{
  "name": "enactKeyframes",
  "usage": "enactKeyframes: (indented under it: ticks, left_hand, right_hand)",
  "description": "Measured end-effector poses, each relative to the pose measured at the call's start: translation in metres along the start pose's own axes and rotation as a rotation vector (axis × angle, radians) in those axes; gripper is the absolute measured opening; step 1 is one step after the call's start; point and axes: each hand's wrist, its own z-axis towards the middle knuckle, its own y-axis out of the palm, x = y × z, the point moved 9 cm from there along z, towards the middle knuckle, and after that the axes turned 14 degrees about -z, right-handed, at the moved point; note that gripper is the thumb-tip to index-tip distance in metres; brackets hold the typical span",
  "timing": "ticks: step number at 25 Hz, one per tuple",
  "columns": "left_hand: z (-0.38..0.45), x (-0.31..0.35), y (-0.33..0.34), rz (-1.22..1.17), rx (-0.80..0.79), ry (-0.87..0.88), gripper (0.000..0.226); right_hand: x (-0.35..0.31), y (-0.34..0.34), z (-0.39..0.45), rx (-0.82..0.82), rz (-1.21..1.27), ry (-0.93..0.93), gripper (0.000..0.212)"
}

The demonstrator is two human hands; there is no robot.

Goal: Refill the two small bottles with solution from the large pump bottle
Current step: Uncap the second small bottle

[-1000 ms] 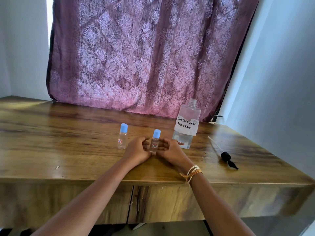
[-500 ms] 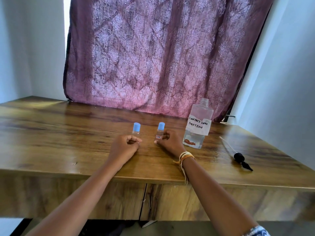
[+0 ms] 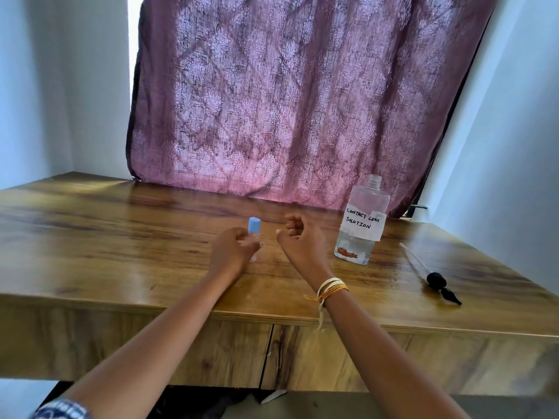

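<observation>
On the wooden table (image 3: 121,237) my left hand (image 3: 233,249) grips a small clear bottle with a blue cap (image 3: 254,226), which stands upright. Just to its right my right hand (image 3: 298,240) is raised a little, fingers curled; the second small bottle is not visible and may be hidden by this hand. The large clear bottle (image 3: 361,219), labelled "contact lens solution", stands to the right of my right hand. Its neck is open and a little liquid sits at its bottom. Its black pump head with a long tube (image 3: 435,279) lies on the table further right.
A purple patterned curtain (image 3: 287,101) hangs behind the table's back edge. White walls close in on the left and right. The table's front edge runs under my forearms, with drawer fronts below.
The view has moved closer and shifted. The second small bottle, seen at my right hand before, has dropped out of sight. My left hand stays on the left bottle.
</observation>
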Motion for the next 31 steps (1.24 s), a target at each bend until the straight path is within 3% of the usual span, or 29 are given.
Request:
enactKeyframes:
  ticks: [4,13,16,20,25,29,31]
  left_hand:
    - [-0.012,0.013,0.011,0.027,-0.122,0.134,0.014]
    - [-0.022,0.016,0.015,-0.168,-0.251,0.121,0.006]
    - [-0.021,0.011,0.019,-0.236,-0.310,0.076,0.008]
    - [-0.014,0.000,0.026,-0.198,-0.330,0.061,0.019]
    - [-0.012,-0.003,0.025,-0.223,-0.322,0.045,0.022]
    - [-0.014,-0.004,0.024,-0.237,-0.320,0.002,0.039]
    - [-0.014,-0.003,0.024,-0.231,-0.320,0.025,0.028]
  right_hand:
    - [-0.029,0.017,0.000,-0.141,-0.008,-0.100,0.028]
    - [-0.030,0.017,-0.001,-0.156,0.011,-0.069,0.017]
    - [-0.034,0.020,-0.001,-0.266,0.092,-0.131,0.019]
    - [-0.029,0.028,-0.001,-0.417,0.168,-0.173,0.040]
    - [-0.012,0.024,-0.001,-0.266,0.205,-0.038,0.041]
    - [-0.012,0.025,-0.006,-0.370,0.346,0.008,0.045]
    - [-0.013,0.030,-0.009,-0.406,0.349,-0.007,0.052]
